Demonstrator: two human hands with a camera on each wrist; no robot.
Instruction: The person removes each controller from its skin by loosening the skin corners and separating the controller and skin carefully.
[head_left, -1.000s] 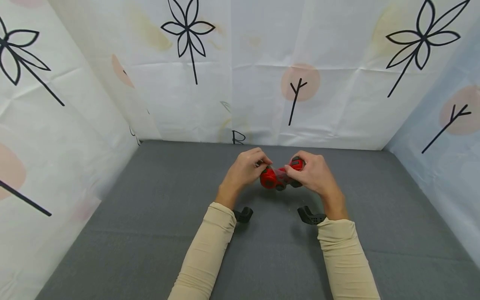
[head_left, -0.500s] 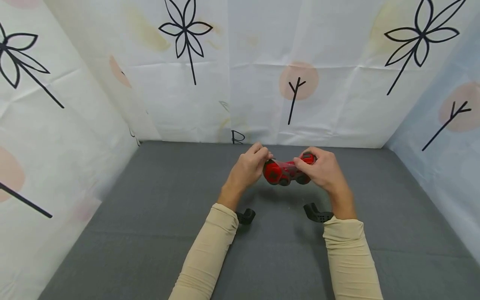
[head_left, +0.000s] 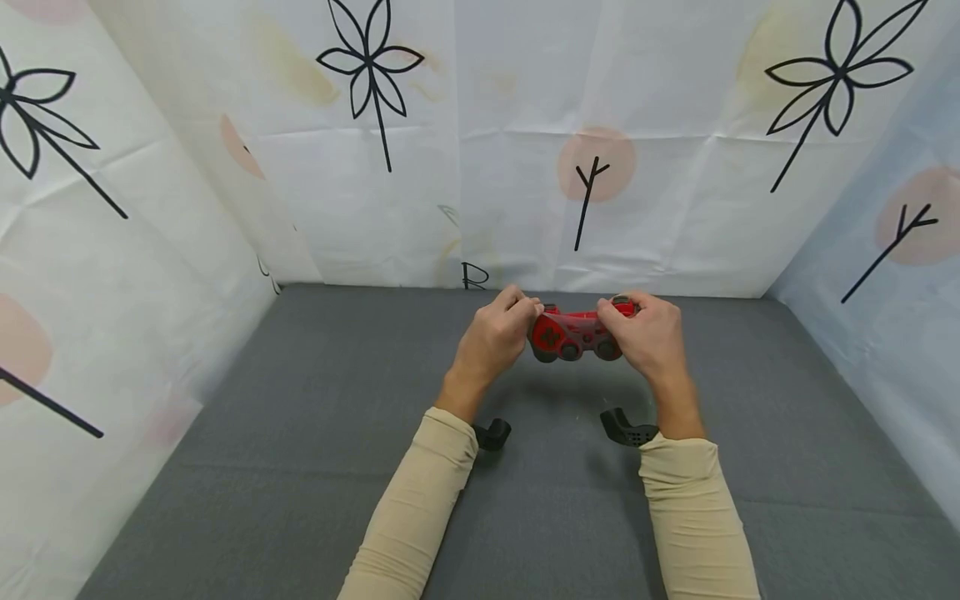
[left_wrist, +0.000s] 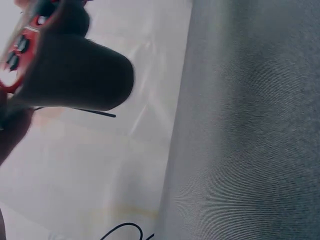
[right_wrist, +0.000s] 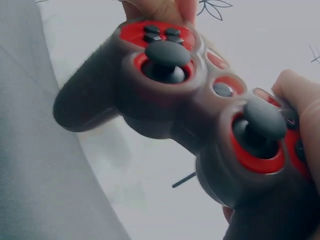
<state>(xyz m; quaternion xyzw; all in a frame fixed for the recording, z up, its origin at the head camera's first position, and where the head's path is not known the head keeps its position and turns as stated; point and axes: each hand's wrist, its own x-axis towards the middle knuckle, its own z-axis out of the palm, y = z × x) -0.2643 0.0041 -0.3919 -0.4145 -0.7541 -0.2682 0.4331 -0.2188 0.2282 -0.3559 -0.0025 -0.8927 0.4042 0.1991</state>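
Observation:
A red and dark grey game controller (head_left: 573, 335) is held up off the grey surface, its face with sticks and buttons turned towards the head camera. My left hand (head_left: 493, 335) pinches its left end from the top. At the opposite end my right hand (head_left: 649, 337) grips it, thumb over the front edge. Two thumbsticks and several black buttons show on the controller (right_wrist: 192, 125) in the right wrist view, with left-hand fingers (right_wrist: 162, 9) at its far end. One dark handle of the controller (left_wrist: 80, 75) fills the upper left of the left wrist view. Most fingertips are hidden behind the controller.
Grey cloth (head_left: 337, 500) covers the surface below. White fabric walls (head_left: 510, 92) with printed flowers and circles stand at the back and both sides. Black wrist mounts (head_left: 492, 434) stick out inward from both beige sleeves (head_left: 420, 500).
The controller has risen slightly and shifted right, and its tilt has levelled out so its face shows more. Both hands moved along with it, still holding its two ends.

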